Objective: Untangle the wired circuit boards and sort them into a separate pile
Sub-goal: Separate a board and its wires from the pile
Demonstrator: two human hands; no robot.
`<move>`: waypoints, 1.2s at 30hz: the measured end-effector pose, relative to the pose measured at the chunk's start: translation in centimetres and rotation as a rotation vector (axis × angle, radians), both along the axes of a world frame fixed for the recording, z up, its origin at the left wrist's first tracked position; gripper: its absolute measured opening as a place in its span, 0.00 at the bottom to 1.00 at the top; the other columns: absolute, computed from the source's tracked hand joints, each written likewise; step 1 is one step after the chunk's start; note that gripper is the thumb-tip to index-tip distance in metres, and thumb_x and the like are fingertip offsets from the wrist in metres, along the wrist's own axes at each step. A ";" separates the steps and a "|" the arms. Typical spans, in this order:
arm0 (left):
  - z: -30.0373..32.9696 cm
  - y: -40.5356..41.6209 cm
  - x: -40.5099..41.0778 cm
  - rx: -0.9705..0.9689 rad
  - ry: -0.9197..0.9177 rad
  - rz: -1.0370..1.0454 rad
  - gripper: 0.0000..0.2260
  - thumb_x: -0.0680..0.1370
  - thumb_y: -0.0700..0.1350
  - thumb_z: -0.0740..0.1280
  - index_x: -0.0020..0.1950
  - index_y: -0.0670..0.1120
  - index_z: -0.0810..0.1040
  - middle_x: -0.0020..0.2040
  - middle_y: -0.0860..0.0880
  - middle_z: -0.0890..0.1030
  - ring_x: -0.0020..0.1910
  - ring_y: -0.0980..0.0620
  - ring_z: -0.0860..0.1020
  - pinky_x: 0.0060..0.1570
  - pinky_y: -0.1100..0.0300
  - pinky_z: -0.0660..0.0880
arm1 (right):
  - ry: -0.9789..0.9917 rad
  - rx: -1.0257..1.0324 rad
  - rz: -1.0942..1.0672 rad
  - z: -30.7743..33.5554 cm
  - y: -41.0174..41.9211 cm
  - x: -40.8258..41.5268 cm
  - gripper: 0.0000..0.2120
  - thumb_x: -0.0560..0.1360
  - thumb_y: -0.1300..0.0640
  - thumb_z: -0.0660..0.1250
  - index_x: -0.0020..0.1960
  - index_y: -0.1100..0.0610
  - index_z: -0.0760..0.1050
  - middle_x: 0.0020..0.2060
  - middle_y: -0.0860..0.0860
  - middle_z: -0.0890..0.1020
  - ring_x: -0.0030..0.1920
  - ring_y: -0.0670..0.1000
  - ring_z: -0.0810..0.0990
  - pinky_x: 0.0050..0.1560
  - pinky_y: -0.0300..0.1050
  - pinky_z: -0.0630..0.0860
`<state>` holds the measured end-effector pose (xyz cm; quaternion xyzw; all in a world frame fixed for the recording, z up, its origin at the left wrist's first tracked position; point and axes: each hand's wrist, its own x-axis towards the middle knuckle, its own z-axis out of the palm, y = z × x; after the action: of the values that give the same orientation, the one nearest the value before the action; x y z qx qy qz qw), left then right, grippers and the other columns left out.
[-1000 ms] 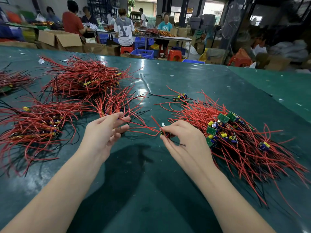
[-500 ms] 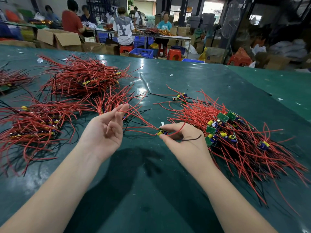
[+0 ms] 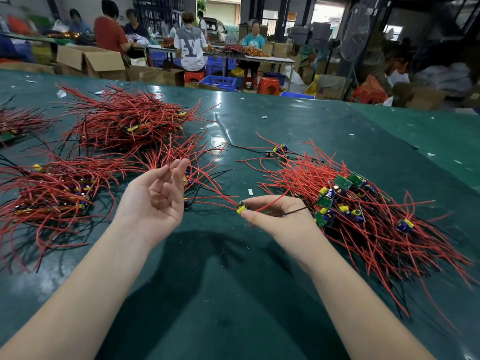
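Since a second ago the left hand has turned palm up and lifted, its fingers now loosely spread, with a red wire running across the fingertips; whether it pinches the wire cannot be told. The right hand has shifted slightly and now shows the board it pinches between thumb and fingers, a small piece with a yellow part at its tip. The red wire stretches from this board up and left to the left hand. A black wire trails from the right hand toward the right.

Both forearms reach in from the bottom edge over a dark green table.

Just right of the right hand lies a big pile of boards with red and black wires, green boards showing on top. Left of the left hand lies another pile. Beyond the left hand is a small bunch, and behind it a larger heap. A few loose boards lie farther out, centre right.

Beyond the table, people sit at benches among cardboard boxes, blue crates and red stools.
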<state>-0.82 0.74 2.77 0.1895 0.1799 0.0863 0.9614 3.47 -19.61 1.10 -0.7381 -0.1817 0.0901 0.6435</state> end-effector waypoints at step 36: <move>-1.4 -1.6 0.9 0.748 -0.055 0.030 0.09 0.81 0.42 0.61 0.48 0.45 0.81 0.42 0.51 0.86 0.37 0.58 0.83 0.35 0.69 0.78 | 0.309 0.117 0.179 0.8 -0.1 -0.5 0.05 0.71 0.64 0.72 0.42 0.55 0.84 0.35 0.49 0.84 0.33 0.47 0.82 0.48 0.41 0.80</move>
<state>0.05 -0.89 1.40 0.5224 0.1128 0.1653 0.8289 2.98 -19.76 1.86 -0.6578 -0.1506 0.2484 0.6949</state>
